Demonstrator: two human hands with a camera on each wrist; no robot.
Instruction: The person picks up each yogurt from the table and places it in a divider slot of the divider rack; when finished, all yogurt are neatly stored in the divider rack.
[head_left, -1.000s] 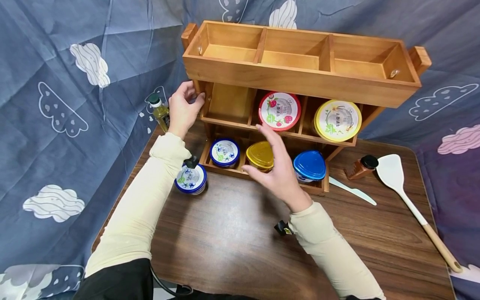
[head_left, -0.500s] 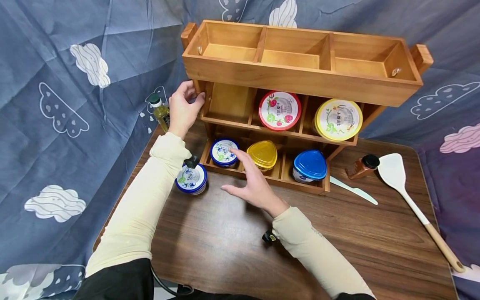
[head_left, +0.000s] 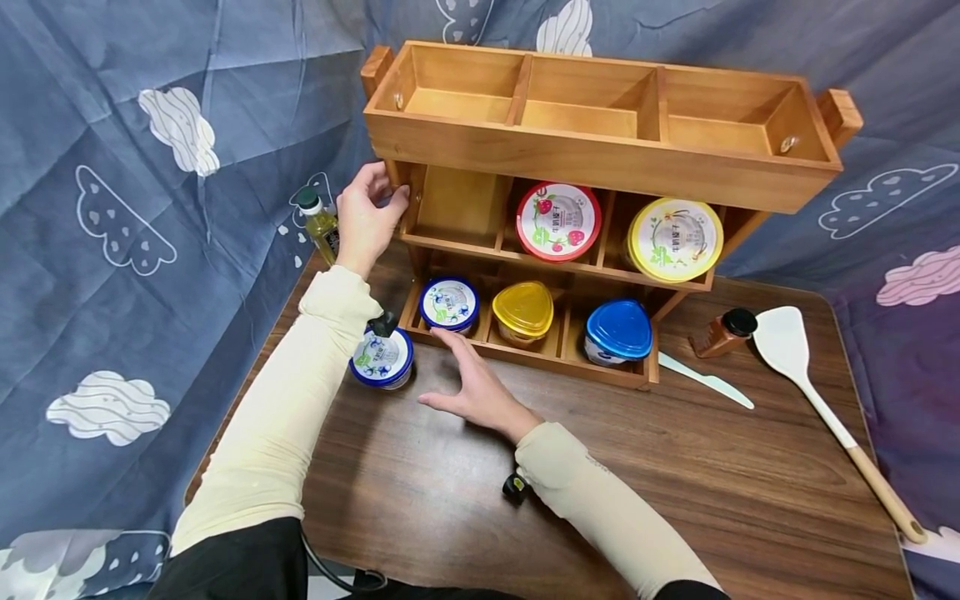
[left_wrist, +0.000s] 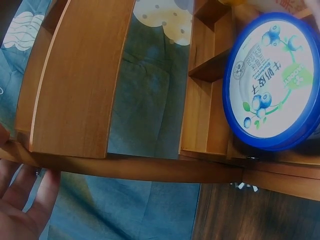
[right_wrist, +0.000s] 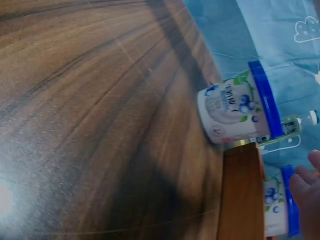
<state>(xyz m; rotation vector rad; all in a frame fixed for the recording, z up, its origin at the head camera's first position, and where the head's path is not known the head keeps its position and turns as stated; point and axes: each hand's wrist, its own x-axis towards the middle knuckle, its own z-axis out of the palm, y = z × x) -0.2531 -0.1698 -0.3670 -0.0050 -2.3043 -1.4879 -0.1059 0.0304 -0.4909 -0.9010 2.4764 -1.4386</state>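
Observation:
My left hand (head_left: 366, 221) grips the left side post of a three-tier wooden shelf (head_left: 600, 162), thumb on the inner side; its fingers (left_wrist: 42, 197) show beyond the post in the left wrist view. My right hand (head_left: 480, 387), thumb and fingers spread apart and holding nothing, hovers before the bottom tier. To its left, a blue-lidded blueberry tub (head_left: 381, 358) stands upright on the table, partly behind my left wrist camera; the right wrist view shows this tub (right_wrist: 232, 107) side-on. A matching blueberry tub (head_left: 450, 304) sits in the bottom-left compartment, close past my right fingertips.
Yellow-lidded (head_left: 523, 310) and blue-lidded (head_left: 619, 329) tubs share the bottom tier. Red-rimmed (head_left: 558, 221) and yellow-rimmed (head_left: 675, 240) tubs lean in the middle tier. At right lie a pale knife (head_left: 708, 382), spice jar (head_left: 723, 333) and spatula (head_left: 825, 408). An oil bottle (head_left: 322, 229) stands left.
My right hand has moved left and down, from before the yellow-lidded tub toward the blueberry tub on the table. My left hand has stayed on the post.

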